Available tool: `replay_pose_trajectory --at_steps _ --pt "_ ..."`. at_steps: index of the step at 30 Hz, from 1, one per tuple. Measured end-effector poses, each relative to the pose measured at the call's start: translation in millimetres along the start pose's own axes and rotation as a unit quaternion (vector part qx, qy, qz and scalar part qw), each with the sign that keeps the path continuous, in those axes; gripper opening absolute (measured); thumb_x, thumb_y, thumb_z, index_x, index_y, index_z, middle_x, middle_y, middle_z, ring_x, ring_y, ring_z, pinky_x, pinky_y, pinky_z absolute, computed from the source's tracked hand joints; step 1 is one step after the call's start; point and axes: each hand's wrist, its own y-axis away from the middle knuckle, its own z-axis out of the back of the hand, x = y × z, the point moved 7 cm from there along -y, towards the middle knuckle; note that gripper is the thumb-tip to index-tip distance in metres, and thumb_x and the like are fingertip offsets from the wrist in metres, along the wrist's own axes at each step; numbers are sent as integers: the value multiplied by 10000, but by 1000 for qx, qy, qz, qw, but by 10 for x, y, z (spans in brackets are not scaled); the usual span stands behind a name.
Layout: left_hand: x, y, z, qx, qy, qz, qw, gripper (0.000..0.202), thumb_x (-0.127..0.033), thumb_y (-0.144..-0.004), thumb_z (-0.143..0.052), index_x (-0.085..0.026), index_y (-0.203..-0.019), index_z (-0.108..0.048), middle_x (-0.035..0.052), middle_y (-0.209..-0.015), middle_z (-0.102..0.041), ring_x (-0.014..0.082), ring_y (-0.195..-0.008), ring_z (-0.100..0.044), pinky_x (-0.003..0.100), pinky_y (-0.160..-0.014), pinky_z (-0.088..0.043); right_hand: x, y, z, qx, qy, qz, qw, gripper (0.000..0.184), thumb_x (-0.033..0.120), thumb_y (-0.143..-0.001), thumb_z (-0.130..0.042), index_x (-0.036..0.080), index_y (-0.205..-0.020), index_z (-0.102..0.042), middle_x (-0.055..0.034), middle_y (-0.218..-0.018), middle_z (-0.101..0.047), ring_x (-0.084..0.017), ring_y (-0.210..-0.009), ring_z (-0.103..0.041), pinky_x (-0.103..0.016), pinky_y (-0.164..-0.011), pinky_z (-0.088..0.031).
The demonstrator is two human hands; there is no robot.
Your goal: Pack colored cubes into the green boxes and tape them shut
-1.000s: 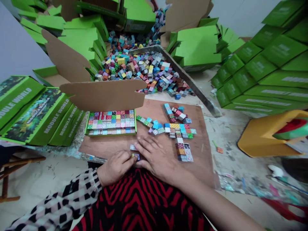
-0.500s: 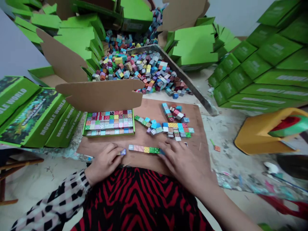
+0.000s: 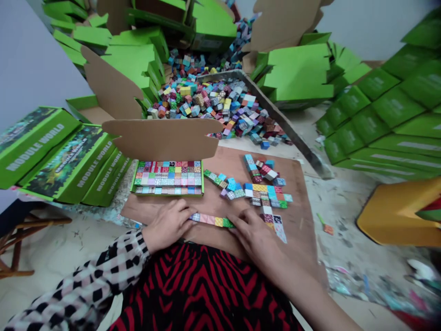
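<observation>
A short row of small patterned cubes (image 3: pixel 208 219), with pink, yellow and green faces, lies on the brown board between my hands. My left hand (image 3: pixel 169 223) is closed at the row's left end, its thumb and fingertips against the last cube. At the green right end, my right hand (image 3: pixel 257 232) pinches the row and hides its last cubes. Behind the left hand stands an open green box (image 3: pixel 168 195) packed with rows of similar cubes. Loose cubes (image 3: pixel 265 191) lie in clusters beyond my right hand, and a few more show just beside it.
The raised cardboard lid (image 3: pixel 165 139) stands behind the open box. A large heap of cubes (image 3: pixel 220 103) lies behind a grey metal bar (image 3: pixel 292 133). Closed green boxes (image 3: pixel 69 168) sit at left, stacked ones (image 3: pixel 382 110) at right, near a yellow container (image 3: pixel 386 211).
My left hand has moved right and closed the gap to the row; the purple cube it held apart is now hidden. My right hand stays at the right end. The whole view has shifted.
</observation>
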Motion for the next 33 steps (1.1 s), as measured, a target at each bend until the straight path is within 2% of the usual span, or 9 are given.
replay_pose_trajectory --at_steps 3,6,10,13,15,18,22,26,33 --pt "-57 -16 -24 7 -24 -16 1000 245 -296 -944 -452 -172 -1059 -629 56 -918 -594 203 -823 -535 349 -754 -496 8 2 9 -7 5 21 1000 297 255 -948 -411 170 -1077 -665 -98 -889 -557 -188 -735 -588 -317 -654 -533" --pt "-107 10 17 -4 -37 -33 999 257 -290 -950 -431 -158 -1059 -623 50 -883 -600 194 -776 -525 335 -725 -490 62 -16 40 -8 7 55 998 320 253 -961 -371 182 -993 -681 -77 -812 -557 -179 -679 -585 -303 -607 -522" --pt "-90 96 281 -39 -51 -26 998 261 -267 -951 -420 -148 -1082 -613 61 -887 -592 199 -801 -525 335 -726 -491 214 -132 199 -24 19 73 997 304 246 -956 -374 213 -952 -677 -78 -814 -561 -196 -751 -592 -319 -671 -519" --pt "46 157 566 -61 -70 -10 996 265 -236 -943 -419 -152 -1124 -594 84 -980 -573 201 -867 -536 353 -776 -494 384 -343 340 -26 36 65 997 269 226 -940 -402 232 -1030 -656 -83 -858 -565 -219 -799 -578 -349 -707 -500" --pt "221 187 738 -77 -83 21 993 266 -230 -928 -435 -171 -1133 -595 94 -1034 -538 194 -870 -541 349 -763 -498 520 -542 387 -6 49 66 997 280 204 -933 -412 234 -1113 -625 -84 -910 -570 -209 -783 -566 -334 -683 -484" --pt "493 220 890 -89 -94 53 990 239 -253 -910 -476 -178 -1088 -617 80 -981 -500 190 -837 -538 335 -716 -500 701 -875 390 34 74 67 994 292 177 -931 -419 209 -1150 -610 -95 -952 -570 -200 -785 -548 -315 -668 -452" --pt "774 246 915 -88 -101 84 987 229 -284 -899 -520 -177 -1069 -630 70 -957 -486 189 -832 -541 331 -718 -495 824 -1225 319 77 73 71 992 233 205 -930 -444 180 -1032 -652 -96 -924 -571 -196 -785 -536 -311 -666 -409" --pt "908 236 859 -81 -100 100 987 241 -285 -884 -546 -164 -1067 -646 80 -959 -507 198 -843 -554 329 -726 -481 812 -1360 222 112 68 75 989 234 202 -920 -454 186 -1027 -661 -88 -926 -570 -182 -761 -535 -308 -664 -392" --pt "921 245 837 -54 -153 84 983 241 -319 -882 -557 -201 -1075 -641 68 -951 -584 217 -881 -577 362 -761 -407 815 -1336 200 69 71 103 990 234 214 -905 -465 211 -1019 -669 -66 -867 -582 -166 -696 -549 -291 -593 -399"
